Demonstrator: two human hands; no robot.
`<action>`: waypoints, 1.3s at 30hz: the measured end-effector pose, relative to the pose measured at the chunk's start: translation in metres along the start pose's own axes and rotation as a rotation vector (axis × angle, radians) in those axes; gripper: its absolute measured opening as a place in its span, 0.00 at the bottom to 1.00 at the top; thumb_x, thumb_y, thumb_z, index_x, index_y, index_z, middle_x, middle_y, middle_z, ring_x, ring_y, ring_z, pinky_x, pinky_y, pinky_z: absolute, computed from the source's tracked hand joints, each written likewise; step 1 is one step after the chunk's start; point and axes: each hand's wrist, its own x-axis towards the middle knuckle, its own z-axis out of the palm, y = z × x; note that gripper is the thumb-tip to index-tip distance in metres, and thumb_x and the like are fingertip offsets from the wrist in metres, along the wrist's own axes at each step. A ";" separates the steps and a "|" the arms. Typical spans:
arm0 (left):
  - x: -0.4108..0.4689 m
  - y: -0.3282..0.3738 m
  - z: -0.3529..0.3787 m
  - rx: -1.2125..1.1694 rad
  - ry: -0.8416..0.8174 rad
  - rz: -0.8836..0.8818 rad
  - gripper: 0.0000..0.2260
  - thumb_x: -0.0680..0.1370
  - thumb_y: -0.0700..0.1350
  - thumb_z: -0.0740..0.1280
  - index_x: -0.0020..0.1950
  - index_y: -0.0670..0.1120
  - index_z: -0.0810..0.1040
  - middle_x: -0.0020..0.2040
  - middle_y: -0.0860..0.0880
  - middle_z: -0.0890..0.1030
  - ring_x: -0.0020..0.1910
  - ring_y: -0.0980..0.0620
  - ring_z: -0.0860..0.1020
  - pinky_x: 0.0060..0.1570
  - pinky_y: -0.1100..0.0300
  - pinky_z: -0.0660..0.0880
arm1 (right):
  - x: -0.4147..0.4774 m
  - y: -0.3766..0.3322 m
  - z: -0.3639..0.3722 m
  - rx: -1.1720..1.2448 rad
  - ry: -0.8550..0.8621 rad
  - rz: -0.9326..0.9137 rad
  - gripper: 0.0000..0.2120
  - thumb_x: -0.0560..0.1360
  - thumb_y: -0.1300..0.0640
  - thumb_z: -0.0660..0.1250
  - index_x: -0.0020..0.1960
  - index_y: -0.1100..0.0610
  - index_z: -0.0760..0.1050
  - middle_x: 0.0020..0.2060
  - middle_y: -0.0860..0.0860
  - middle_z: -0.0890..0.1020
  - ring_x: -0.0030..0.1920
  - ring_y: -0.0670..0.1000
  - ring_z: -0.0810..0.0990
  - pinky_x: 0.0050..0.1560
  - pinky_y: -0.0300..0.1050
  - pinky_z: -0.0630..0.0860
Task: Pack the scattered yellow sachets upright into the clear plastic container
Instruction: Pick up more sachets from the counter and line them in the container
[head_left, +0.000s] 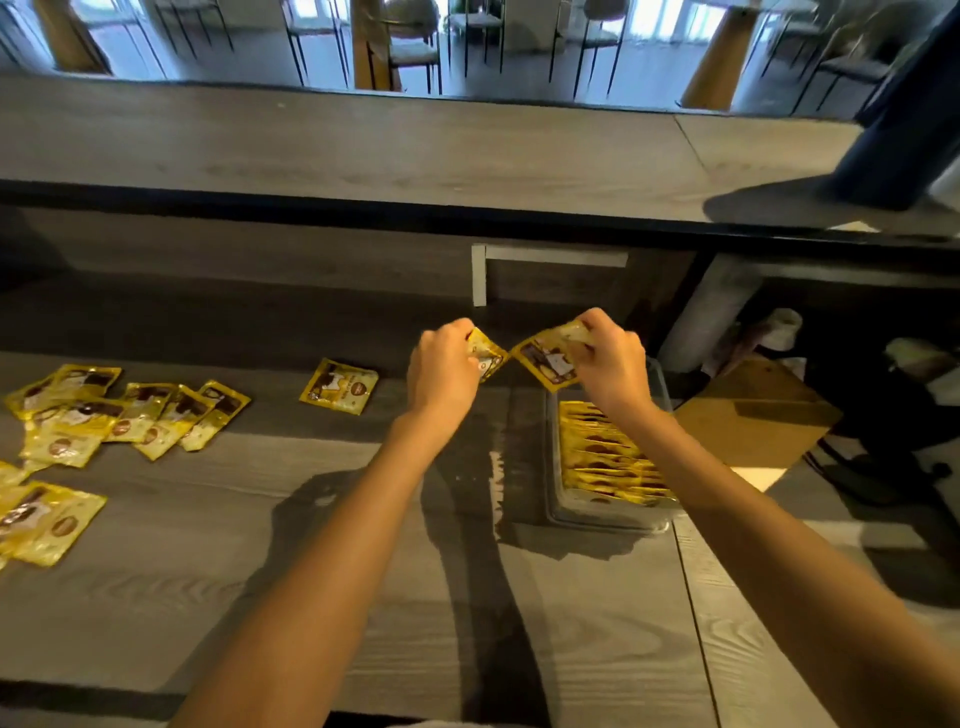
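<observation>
1. The clear rectangular plastic container (597, 517) on the grey wood-grain surface (311, 519) holds a row of yellow foil sachets (602, 457) standing upright.
2. Above its far end, the left hand (441, 364) pinches a sachet (489, 356) in curled fingers, and the right hand (608, 358) pinches another sachet (545, 359).
3. Left of the container, a lone sachet (338, 387) and a scattered pile (130, 415) lie unpacked. I judge the task about half done.

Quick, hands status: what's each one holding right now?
Left hand: grip closed, pinching the left sachet.
Right hand: grip closed, pinching the right sachet.
</observation>
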 end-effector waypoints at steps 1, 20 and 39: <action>0.002 0.010 0.004 -0.018 0.014 0.029 0.02 0.76 0.36 0.64 0.46 0.41 0.76 0.47 0.40 0.81 0.50 0.40 0.78 0.40 0.52 0.69 | 0.003 0.007 -0.007 0.000 0.050 0.016 0.11 0.76 0.63 0.63 0.59 0.61 0.72 0.53 0.60 0.82 0.53 0.59 0.80 0.42 0.45 0.73; 0.021 0.064 0.123 -0.029 -0.602 0.267 0.09 0.77 0.36 0.60 0.51 0.42 0.79 0.50 0.41 0.81 0.51 0.43 0.78 0.44 0.57 0.70 | 0.018 0.123 -0.021 -0.125 -0.284 0.013 0.10 0.77 0.56 0.62 0.50 0.56 0.81 0.48 0.56 0.84 0.49 0.58 0.81 0.49 0.54 0.77; 0.025 0.042 0.125 0.031 -0.810 0.189 0.14 0.82 0.45 0.52 0.50 0.41 0.75 0.45 0.44 0.75 0.45 0.47 0.75 0.43 0.55 0.69 | 0.014 0.125 -0.017 -0.099 -0.544 0.211 0.16 0.81 0.54 0.52 0.59 0.58 0.75 0.58 0.58 0.79 0.57 0.58 0.76 0.58 0.51 0.70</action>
